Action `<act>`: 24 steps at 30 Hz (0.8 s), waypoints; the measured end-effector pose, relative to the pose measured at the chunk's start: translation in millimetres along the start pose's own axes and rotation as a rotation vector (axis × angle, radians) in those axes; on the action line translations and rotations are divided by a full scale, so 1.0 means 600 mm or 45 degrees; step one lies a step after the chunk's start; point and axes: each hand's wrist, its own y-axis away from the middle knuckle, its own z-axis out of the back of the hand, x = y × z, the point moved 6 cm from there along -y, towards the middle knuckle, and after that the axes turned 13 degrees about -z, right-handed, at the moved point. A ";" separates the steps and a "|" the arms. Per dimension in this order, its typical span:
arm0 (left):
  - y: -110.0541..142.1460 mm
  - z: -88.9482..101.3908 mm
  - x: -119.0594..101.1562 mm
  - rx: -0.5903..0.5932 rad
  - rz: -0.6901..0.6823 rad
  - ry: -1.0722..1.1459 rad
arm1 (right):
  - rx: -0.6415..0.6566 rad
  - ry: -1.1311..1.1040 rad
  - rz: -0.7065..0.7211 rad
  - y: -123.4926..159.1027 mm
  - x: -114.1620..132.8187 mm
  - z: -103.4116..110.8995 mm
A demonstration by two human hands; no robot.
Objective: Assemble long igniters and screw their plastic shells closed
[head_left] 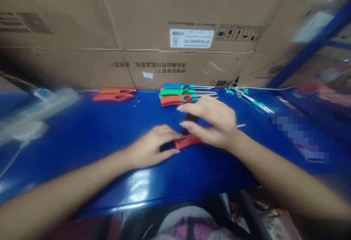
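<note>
A red lighter [189, 142] with a metal tube lies on the blue table in front of me. My left hand [157, 145] closes on its near-left end, thumb below and fingers above; a dark patch shows between them, and I cannot tell what it is. My right hand [212, 121] grips the black handle of a screwdriver [189, 123] between thumb and fingers. Its shaft points down and meets the lighter's upper face beside my left fingertips. The right part of the lighter is hidden under my right hand.
Behind my hands lie several lighters [178, 99] in orange, green and blue. Orange handle shells [115, 95] are farther left, metal tubes with teal parts [257, 104] at right. A cardboard box [137, 28] walls the back. A power strip [49, 108] and a phone-like pixelated object [301, 137] flank the table.
</note>
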 end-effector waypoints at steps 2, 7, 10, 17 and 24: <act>-0.001 0.000 -0.001 0.003 -0.006 0.008 | 0.027 -0.024 -0.017 0.000 0.002 -0.001; 0.000 -0.002 0.001 0.021 0.020 0.021 | 0.169 -0.239 -0.163 -0.007 0.001 -0.006; 0.002 -0.001 0.001 0.002 0.009 0.002 | 0.036 -0.086 -0.057 -0.006 0.005 0.003; -0.001 -0.001 0.001 0.011 0.028 0.046 | 0.322 -0.344 -0.215 -0.004 -0.004 -0.021; 0.001 -0.001 0.001 -0.012 0.016 0.017 | 0.086 0.020 -0.023 -0.004 0.001 -0.002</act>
